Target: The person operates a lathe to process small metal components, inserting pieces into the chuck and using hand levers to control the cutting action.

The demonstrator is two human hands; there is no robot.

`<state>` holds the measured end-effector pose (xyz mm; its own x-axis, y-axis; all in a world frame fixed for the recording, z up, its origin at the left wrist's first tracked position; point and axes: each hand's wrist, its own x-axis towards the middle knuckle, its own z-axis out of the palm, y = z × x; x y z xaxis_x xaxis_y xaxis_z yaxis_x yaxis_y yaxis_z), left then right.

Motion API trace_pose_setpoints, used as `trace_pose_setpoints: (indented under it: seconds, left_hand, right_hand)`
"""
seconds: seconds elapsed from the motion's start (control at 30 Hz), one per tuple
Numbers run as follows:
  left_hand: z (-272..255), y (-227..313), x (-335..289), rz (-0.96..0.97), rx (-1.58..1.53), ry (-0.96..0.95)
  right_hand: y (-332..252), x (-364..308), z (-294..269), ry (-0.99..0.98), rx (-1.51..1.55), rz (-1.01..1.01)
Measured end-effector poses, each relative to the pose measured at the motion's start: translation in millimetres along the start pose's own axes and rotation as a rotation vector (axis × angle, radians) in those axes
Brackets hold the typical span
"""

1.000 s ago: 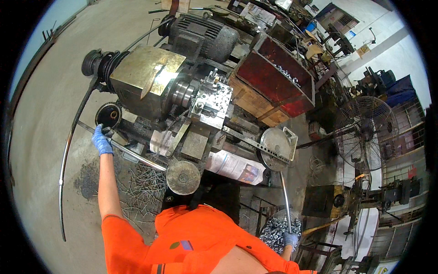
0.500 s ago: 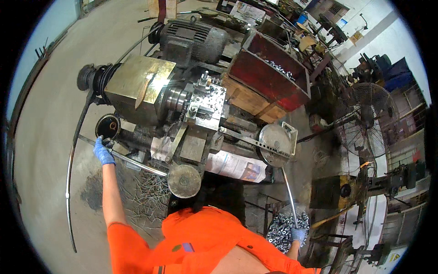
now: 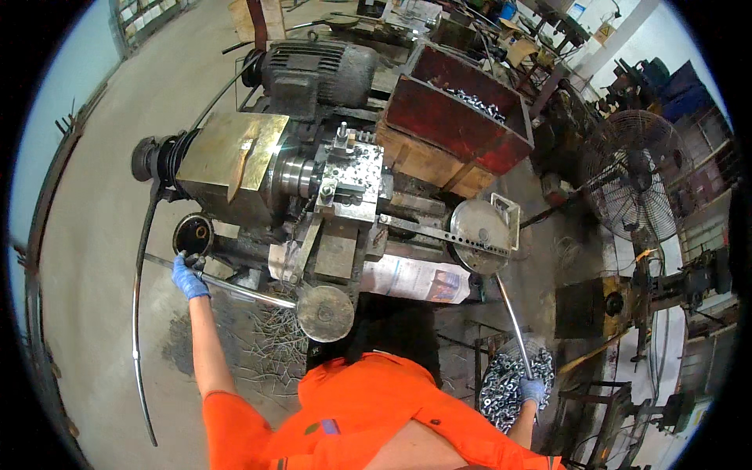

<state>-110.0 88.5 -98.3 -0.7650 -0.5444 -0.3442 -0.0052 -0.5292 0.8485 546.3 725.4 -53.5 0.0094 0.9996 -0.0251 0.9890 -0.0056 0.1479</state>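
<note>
My left hand (image 3: pixel 190 280), in a blue glove, is closed around a steel lever bar (image 3: pixel 251 293) beside a dark round cup (image 3: pixel 193 234) with a ring in it. The fingertips reach the cup's lower rim; whether they pinch anything else is hidden. That bar runs to a round metal disc (image 3: pixel 325 314) at the front of a lathe (image 3: pixel 349 176). At the lower right my gloved right hand (image 3: pixel 532 390) grips another steel lever (image 3: pixel 513 317), which slopes down from a larger disc (image 3: pixel 479 227) with a perforated bar across it. Below this hand sits a basket of metal nuts (image 3: pixel 501 384).
Behind the lathe stand a motor (image 3: pixel 317 74) and a red box (image 3: pixel 454 121) with metal parts inside, on a wooden crate. A caged fan (image 3: pixel 634 176) is at the right. Metal shavings (image 3: pixel 274 345) litter the floor, and a long rod (image 3: pixel 137 352) hangs at the left.
The whole view has shifted and turned slightly. Both hands stay on their levers, and I see no clear movement of the levers against the machine.
</note>
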Motion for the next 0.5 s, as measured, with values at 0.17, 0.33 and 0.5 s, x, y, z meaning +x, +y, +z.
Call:
trace_pose_setpoints:
  seconds: [0.17, 0.33, 0.5]
  left_hand:
    - [-8.0, -0.3, 8.1, -0.023, -0.028, 0.006]
    - [-15.5, -2.6, 21.0, -0.009, 0.04, -0.078]
    - [-11.0, 8.4, 3.5, 0.006, 0.096, -0.06]
  right_hand:
    - [-59.0, -28.5, -42.2, 0.045, 0.058, -0.143]
    - [-141.2, -21.6, -38.6, 0.411, 0.023, -0.389]
    - [-152.5, 22.8, -45.5, 0.356, -0.084, -0.515]
